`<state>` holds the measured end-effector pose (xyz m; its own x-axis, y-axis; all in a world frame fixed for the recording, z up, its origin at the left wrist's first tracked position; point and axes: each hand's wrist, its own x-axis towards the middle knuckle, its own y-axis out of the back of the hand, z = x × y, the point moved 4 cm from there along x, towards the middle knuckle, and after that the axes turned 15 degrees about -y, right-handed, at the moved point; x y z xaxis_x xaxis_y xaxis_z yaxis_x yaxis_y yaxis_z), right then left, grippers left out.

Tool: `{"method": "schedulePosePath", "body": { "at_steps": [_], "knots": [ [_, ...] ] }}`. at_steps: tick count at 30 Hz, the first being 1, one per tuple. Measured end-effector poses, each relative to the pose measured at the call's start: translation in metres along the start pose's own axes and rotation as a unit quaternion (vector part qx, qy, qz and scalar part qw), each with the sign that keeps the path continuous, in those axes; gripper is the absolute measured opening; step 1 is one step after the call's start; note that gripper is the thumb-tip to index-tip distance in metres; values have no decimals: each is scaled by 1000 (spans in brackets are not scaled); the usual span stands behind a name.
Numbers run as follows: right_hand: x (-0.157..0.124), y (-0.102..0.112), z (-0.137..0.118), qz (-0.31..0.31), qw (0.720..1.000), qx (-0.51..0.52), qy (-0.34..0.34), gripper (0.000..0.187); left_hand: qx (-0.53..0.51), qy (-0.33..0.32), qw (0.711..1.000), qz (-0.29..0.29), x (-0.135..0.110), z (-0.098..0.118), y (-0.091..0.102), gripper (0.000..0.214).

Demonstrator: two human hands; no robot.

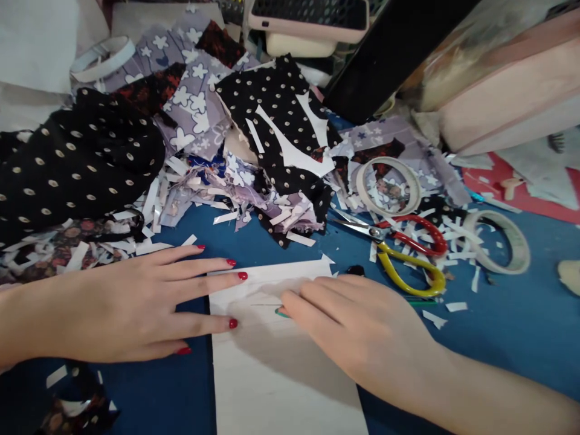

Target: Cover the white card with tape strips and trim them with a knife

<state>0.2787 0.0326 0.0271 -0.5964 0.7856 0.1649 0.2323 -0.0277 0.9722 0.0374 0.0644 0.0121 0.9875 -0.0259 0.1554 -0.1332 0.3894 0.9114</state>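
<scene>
A white sheet of paper (276, 368) lies in front of me, with a strip along its top edge that looks folded or layered. My left hand (122, 299) is flat and open, fingers spread, its fingertips resting on the paper's upper left edge. Curled closed over the upper right part of the sheet is my right hand (357, 326). Near its fingertips a small green tip and a thin dark line show on the paper. What the right hand holds, if anything, is hidden by its fingers.
Scissors (374, 232) with red and yellow handles lie beyond my right hand, beside tape rolls (388, 187) (496, 241). Black dotted fabric (81, 157), lilac floral fabric (194, 96) and many paper scraps cover the back of the blue table (176, 399). A phone (310, 18) sits behind.
</scene>
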Motion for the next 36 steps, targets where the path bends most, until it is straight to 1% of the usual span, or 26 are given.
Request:
{"method": "schedulePosePath", "body": {
  "at_steps": [8,11,16,22,27,29,33,36],
  "knots": [
    [5,4,-3,-2,999,-29,19,34,-16,1,1000,7,1,-2,2,42],
    [6,5,-6,-14,999,-34,25,34,-18,1,1000,1,1,-3,2,41],
    [4,6,-8,-14,998,-41,40,34,-27,10,999,19,2,-4,0,40],
    [3,4,-9,-16,998,-46,36,32,-22,7,1000,19,3,-5,0,38],
    [5,8,-16,-4,997,-56,47,42,-21,3,1000,5,1,-5,0,38],
    [6,10,-18,-11,996,-67,51,42,-21,3,1000,4,0,-4,0,38],
    [8,11,-19,-31,994,-77,70,36,-25,10,1000,8,1,-4,-1,39],
    [11,11,-19,-45,992,-77,87,36,-35,22,999,31,2,-3,1,38]
  ]
}}
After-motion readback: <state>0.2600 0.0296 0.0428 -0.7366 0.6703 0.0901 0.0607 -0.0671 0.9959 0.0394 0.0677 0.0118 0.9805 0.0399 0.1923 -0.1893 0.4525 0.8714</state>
